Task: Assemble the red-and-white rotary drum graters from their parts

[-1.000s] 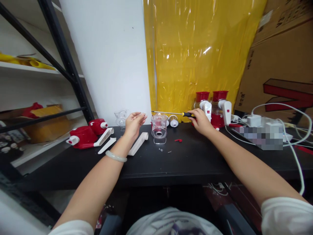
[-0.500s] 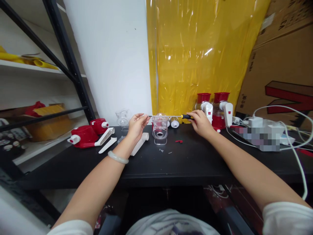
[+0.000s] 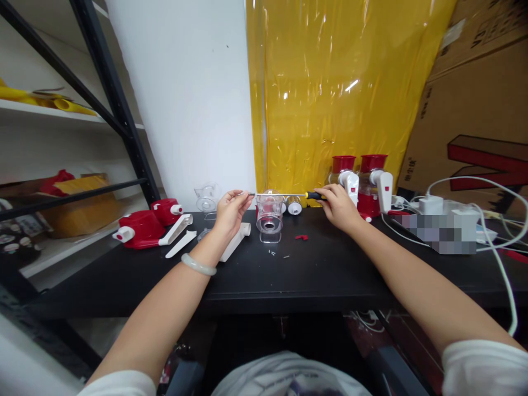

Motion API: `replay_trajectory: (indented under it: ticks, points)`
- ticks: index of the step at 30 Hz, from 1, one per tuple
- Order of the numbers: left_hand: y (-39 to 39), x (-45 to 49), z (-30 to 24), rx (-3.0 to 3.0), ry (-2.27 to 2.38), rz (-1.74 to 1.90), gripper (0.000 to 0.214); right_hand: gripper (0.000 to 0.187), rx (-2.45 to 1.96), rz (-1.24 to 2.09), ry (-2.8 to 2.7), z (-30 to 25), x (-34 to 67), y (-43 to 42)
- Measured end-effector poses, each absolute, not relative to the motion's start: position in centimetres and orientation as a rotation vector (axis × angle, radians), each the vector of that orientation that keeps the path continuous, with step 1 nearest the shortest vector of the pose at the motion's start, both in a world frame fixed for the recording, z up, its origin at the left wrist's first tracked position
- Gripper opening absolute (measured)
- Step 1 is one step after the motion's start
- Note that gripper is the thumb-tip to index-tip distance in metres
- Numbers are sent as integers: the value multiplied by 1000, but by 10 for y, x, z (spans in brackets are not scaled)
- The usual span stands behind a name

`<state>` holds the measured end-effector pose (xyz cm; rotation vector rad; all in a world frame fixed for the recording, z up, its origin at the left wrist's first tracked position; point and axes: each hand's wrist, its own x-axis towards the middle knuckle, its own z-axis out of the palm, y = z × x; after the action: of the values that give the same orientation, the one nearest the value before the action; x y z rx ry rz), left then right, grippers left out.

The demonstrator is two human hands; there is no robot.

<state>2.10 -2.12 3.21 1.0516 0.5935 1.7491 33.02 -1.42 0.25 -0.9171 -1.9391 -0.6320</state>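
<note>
A screwdriver (image 3: 312,195) with a black and yellow handle is held level above the table. Its handle is in the closed fingers of my right hand (image 3: 339,208). At the tip of the shaft, my left hand (image 3: 231,212) is pinched shut; what lies between its fingertips is too small to make out. Behind and below the shaft stands a clear plastic housing (image 3: 269,223). A white crank-shaped part (image 3: 236,242) lies beneath my left hand. Several small screws (image 3: 272,253) and a red plastic piece (image 3: 301,237) lie on the black table (image 3: 264,280).
Red plastic bases (image 3: 142,228) and white handle pieces (image 3: 181,245) lie at the left. Two assembled red-and-white machines (image 3: 373,184) stand at the back right, near white cables and a charger (image 3: 431,205). Metal shelving (image 3: 132,137) borders the left side.
Both hands and the screwdriver stay nearly in place. The view has shifted very slightly; nothing is let go or taken up.
</note>
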Motion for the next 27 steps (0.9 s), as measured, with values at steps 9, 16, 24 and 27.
replay_trajectory:
  ticks: [9, 16, 24, 27]
  points:
    - [-22, 20, 31, 1076, 589, 1745, 29, 33, -892, -658, -1920, 3, 330, -15]
    - [-21, 21, 30, 1069, 596, 1752, 29, 33, -897, -670, -1914, 2, 330, -15]
    - [-20, 22, 28, 1080, 581, 1772, 33, 35, -901, -642, -1918, 3, 331, -16]
    - [-20, 21, 28, 1077, 579, 1769, 32, 33, -898, -667, -1914, 3, 330, -17]
